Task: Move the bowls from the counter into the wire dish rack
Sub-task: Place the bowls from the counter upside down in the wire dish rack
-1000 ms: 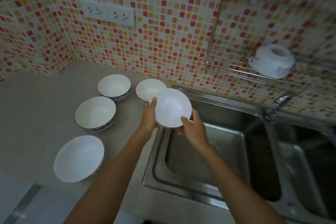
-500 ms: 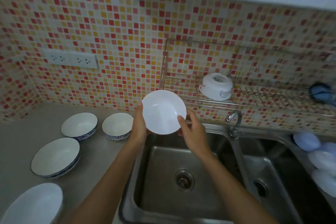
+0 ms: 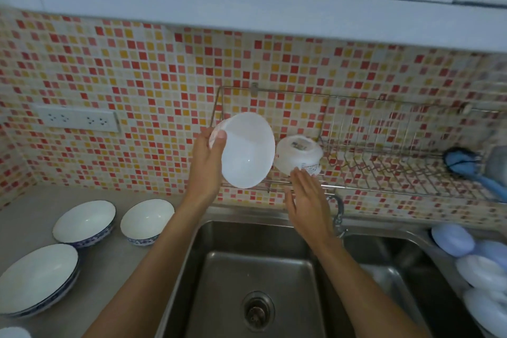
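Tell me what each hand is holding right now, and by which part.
The left hand holds the plain white bowl by its rim, thumb on the inside, tilted at the wire dish rack. The right hand is open and holds nothing.

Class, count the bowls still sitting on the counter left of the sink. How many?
3 fully seen: a large one at the left edge, one behind it, a small one nearest the sink. A white rim bottom-left may be another.

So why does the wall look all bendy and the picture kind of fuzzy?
Head view: the wide lens bows the tiled wall and cupboard edge; dim light softens everything, and the white bowl in the left hand glows pale, its detail washed out.
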A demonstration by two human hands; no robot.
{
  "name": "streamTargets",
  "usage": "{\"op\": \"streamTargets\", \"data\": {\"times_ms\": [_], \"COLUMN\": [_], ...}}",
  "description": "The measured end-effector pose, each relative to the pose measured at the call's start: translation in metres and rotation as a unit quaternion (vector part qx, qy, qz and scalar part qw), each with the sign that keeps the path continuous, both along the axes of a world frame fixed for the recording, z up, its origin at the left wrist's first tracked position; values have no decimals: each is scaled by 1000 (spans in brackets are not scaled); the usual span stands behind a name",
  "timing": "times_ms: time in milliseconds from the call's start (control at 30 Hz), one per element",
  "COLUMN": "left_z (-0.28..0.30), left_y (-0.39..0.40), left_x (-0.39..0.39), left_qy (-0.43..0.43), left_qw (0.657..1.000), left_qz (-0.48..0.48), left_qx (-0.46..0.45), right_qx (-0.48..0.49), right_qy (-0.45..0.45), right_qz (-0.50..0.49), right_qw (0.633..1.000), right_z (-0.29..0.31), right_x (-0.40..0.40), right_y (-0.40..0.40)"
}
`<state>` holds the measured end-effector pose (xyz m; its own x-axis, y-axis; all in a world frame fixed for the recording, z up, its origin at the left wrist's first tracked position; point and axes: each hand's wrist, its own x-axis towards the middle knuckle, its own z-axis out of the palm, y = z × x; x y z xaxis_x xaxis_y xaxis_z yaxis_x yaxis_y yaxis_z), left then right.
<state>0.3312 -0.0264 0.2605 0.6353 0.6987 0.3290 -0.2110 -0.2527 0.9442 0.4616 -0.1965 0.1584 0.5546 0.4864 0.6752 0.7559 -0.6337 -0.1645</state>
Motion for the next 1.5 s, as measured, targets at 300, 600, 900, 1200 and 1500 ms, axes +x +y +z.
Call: {"op": "streamTargets", "data": {"times_ms": [300,600,900,1200,1500], "left_z": [-1,-39,-48,-61,-62], "left_y": [0,19,21,15,23], "left_x": [52,85,95,71,79], "left_qy": [105,238,290,209,293], "left_qw": [940,855,858,871,819], "left_qz": [48,81,76,94,52], "left_qx": [320,453,418,434,490], "right_qx": [100,115,131,135,143], "right_qy": [-52,-63,-66,-54,-65], "right_qz": [11,11,8,12,11], "right_qw": [994,991,989,989,988], "right_z": [-20,-25,-25,-24,-27], "right_x": [7,9,7,8,9], "right_y": [13,16,18,20,18]}}
